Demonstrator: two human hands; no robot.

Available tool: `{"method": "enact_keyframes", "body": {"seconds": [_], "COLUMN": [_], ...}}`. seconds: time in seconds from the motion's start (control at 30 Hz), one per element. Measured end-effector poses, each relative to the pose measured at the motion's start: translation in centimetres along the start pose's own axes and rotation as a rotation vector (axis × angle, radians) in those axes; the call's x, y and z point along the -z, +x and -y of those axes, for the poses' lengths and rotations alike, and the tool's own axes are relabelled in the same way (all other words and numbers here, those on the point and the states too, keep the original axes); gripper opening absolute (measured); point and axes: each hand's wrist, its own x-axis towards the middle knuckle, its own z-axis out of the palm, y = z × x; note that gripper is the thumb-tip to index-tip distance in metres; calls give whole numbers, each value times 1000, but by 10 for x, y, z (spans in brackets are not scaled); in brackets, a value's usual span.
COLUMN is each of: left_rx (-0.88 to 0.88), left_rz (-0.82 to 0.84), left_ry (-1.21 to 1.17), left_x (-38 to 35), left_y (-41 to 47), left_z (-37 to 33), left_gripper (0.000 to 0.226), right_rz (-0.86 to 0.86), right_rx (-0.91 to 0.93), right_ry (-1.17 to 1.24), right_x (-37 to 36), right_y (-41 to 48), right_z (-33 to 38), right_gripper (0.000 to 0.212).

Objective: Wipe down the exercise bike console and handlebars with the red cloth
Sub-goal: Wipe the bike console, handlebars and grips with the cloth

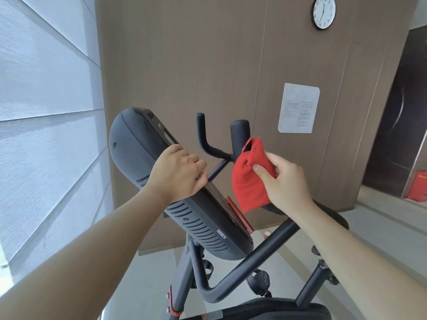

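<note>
The exercise bike's dark grey console [138, 153] tilts across the middle of the view, its vented back toward me. My left hand [178, 174] grips its upper edge, fingers curled over onto the screen side. My right hand [284, 183] pinches a bunched red cloth [248, 181], held in the air to the right of the console, in front of a black padded handlebar grip [240, 135]. A thinner black handlebar [203, 135] rises between console and cloth. The cloth's contact with the bars cannot be told.
A black frame tube [251, 257] runs under my right forearm down to the bike's base. A wood-panel wall with a clock [323, 12] and a paper notice [299, 108] stands behind. White panelling [46, 112] lies to the left, pale floor below.
</note>
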Motion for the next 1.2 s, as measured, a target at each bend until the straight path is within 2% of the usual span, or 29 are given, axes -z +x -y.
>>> {"method": "enact_keyframes", "body": {"seconds": [0.1,0.2,0.33,0.5,0.63,0.67,0.77,0.83,0.93,1.0,1.1,1.2], "left_rx": [-4,1,3,6,-6,-3,16,23,23,20,26,29], "left_rz": [-1,-10,-12,-10,-13,-20,-32,-38,-43,-47,-56,-75], "left_ry": [5,3,3,2,-2,-1,-7,-12,-9,-6,-9,-15], "left_x": [0,1,1,3,3,2,0,0,-1,0,-1,-1], "left_y": [0,0,0,-1,-2,-2,-2,-2,-3,-3,-3,-3], "left_z": [0,1,1,0,-1,0,-1,-2,-1,-1,-1,-1], "left_gripper": [40,41,45,45,46,46,45,45,46,46,46,45], "right_rz": [-76,-32,-22,217,65,85,297,247,147,215,319,339], "right_rx": [18,1,48,8,3,-2,-118,-161,-92,-57,-81,-160], "right_ry": [48,89,36,-141,-104,-77,51,69,-49,-139,-264,-177], "right_x": [7,-6,-17,17,33,31,9,-1,4,18,40,46], "right_y": [16,19,-3,-16,-1,1,-9,-19,-28,-30,-26,-18], "right_z": [10,14,-5,-27,-18,-14,-11,-17,-27,-36,-48,-42], "right_gripper": [44,58,54,41,39,42,53,51,35,30,35,44]}}
